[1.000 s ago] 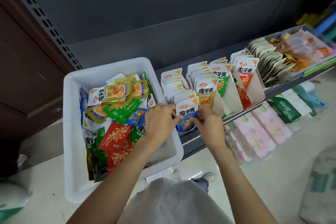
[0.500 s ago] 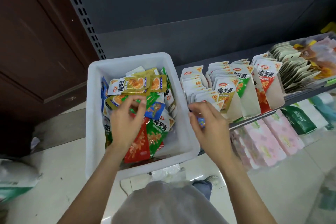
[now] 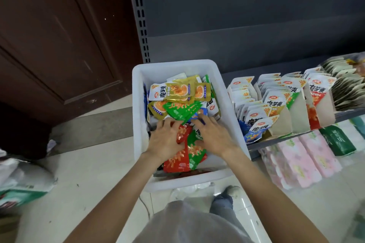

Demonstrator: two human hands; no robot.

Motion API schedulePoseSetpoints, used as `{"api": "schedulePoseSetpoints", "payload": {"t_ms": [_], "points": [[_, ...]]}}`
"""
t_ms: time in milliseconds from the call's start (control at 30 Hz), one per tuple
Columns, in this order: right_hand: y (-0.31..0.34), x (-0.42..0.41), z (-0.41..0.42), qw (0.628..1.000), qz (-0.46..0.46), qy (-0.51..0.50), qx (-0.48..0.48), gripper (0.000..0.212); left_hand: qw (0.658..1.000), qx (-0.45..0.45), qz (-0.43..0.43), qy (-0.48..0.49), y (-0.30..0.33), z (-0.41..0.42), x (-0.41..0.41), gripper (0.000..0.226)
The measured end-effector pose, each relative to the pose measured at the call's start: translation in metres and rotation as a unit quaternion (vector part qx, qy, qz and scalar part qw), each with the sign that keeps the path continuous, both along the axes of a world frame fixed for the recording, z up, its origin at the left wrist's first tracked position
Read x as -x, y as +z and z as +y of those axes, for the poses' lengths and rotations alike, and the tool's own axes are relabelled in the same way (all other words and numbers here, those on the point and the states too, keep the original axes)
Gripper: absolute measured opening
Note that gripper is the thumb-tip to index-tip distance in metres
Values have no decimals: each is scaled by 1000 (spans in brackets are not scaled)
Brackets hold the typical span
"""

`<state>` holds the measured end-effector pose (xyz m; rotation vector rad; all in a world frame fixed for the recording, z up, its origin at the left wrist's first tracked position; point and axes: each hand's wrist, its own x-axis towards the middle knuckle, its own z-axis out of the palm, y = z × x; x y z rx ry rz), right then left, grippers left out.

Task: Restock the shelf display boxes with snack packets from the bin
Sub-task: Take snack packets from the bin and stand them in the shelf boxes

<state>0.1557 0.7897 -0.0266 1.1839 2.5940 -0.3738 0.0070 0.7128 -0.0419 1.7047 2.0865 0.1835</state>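
A white plastic bin (image 3: 139, 108) stands left of the shelf and holds several loose snack packets: gold (image 3: 171, 92), green (image 3: 177, 111), red (image 3: 176, 160) and blue (image 3: 199, 115). Both hands are down in the bin. My left hand (image 3: 165, 141) lies on the pile with fingers spread, its fingertips at the green packets. My right hand (image 3: 214, 136) rests beside it, its fingertips on the blue packet. On the shelf (image 3: 296, 136) stand cardboard display boxes: blue packets (image 3: 254, 126) at the left, then gold (image 3: 275, 104), green and red (image 3: 316, 94).
Pink tissue packs (image 3: 308, 161) and a green pack (image 3: 340, 141) lie under the shelf. A brown door (image 3: 49, 35) and the perforated shelf upright (image 3: 140, 16) are at left. A white sack (image 3: 25, 181) lies on the floor. My shoe (image 3: 231, 191) is below the bin.
Both hands left the blue display box on the shelf and moved left into the bin, the left hand first, then the right. The view swung left.
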Motion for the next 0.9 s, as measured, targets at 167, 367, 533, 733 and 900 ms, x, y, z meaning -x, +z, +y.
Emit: {"api": "schedulePoseSetpoints", "payload": {"t_ms": [167,367,533,733,900], "points": [[2,-5,-16,995,-21,-97,12,60,998,-18,56,-28,-3,-1,3,68],[-24,0,-7,985,-32,-133,109,95,997,-39,33,-52,-8,-7,-3,68],[-18,1,-4,989,-70,-119,56,113,998,-37,33,-44,-8,-8,-4,73],[-10,-2,-9,988,-82,-123,-53,109,999,-33,25,-31,-9,-10,-5,73],[-2,-13,-6,983,34,-132,-119,35,1000,-20,-1,-23,-9,-9,-2,77]]}}
